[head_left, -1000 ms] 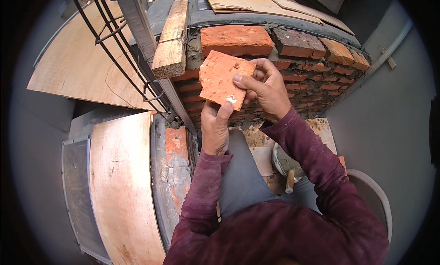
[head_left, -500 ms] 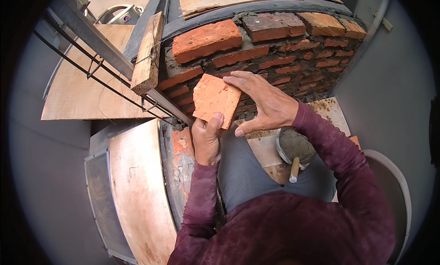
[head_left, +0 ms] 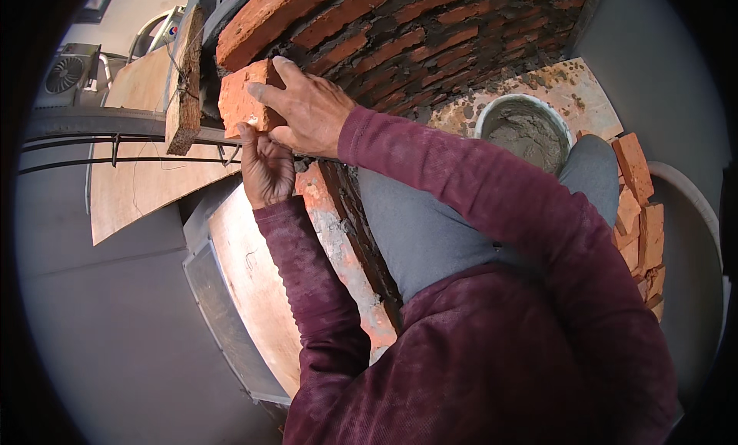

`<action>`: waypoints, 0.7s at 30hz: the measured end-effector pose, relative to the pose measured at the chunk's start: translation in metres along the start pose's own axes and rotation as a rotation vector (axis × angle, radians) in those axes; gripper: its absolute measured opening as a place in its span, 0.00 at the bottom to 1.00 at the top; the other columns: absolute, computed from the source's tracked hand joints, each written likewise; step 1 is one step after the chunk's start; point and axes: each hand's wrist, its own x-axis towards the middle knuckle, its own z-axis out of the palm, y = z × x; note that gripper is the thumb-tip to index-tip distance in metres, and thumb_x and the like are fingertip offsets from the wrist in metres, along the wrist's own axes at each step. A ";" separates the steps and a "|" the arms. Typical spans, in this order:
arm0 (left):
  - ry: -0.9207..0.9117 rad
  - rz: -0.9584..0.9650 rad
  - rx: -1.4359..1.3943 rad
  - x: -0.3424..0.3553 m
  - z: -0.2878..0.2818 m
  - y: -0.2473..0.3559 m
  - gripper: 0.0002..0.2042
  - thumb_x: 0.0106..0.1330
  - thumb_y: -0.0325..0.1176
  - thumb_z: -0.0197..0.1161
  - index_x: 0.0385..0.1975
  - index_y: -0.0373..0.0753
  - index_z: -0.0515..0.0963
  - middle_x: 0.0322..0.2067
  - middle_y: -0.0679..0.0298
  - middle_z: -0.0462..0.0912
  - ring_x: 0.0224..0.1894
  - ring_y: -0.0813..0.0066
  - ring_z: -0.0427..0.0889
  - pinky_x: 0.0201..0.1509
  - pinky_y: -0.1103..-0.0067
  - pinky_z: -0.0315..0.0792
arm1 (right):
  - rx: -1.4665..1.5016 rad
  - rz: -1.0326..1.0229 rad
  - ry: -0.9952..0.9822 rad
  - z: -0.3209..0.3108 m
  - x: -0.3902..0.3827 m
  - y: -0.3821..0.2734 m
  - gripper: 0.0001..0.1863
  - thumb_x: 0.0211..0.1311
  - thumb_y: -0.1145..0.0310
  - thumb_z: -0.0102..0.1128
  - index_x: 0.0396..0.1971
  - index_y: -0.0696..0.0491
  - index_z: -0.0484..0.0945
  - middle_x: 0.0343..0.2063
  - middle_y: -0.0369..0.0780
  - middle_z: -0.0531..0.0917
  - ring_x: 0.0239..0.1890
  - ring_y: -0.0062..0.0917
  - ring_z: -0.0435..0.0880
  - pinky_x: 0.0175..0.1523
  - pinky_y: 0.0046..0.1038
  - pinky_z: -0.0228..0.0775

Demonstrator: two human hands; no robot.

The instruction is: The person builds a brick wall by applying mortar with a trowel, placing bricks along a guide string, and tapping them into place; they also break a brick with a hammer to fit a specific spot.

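Note:
A broken piece of orange brick (head_left: 237,100) is gripped between both hands at the near left end of the brick wall (head_left: 377,51). My left hand (head_left: 267,170) pinches its lower edge, thumb on the near face. Over its top and right side lies my right hand (head_left: 314,113), fingers curled on the piece. Just beyond it a whole brick (head_left: 269,18) tops the wall. Left of the piece stands an upright wooden batten (head_left: 184,99) tied with wire. Whether the piece touches the wall or mortar is hidden by my hands.
A bucket of grey mortar (head_left: 530,133) stands beyond my right knee on a splattered board (head_left: 596,99). Bricks are stacked (head_left: 652,233) at the right. Steel bars (head_left: 69,143) and plywood (head_left: 134,187) lie left. A mortar-smeared brick ledge (head_left: 338,237) runs beside my left leg.
Both hands have carried the brick piece left and away from me, to the wall's end by the batten. My right hand has closed onto it. The view has shifted, showing the bucket and stacked bricks more fully.

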 end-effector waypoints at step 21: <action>0.144 0.002 -0.128 0.047 -0.072 0.045 0.29 0.63 0.57 0.62 0.53 0.38 0.76 0.44 0.64 0.85 0.45 0.73 0.84 0.58 0.68 0.79 | -0.056 -0.033 0.431 0.079 0.042 -0.028 0.26 0.37 0.61 0.78 0.40 0.44 0.78 0.45 0.46 0.63 0.45 0.43 0.76 0.46 0.43 0.73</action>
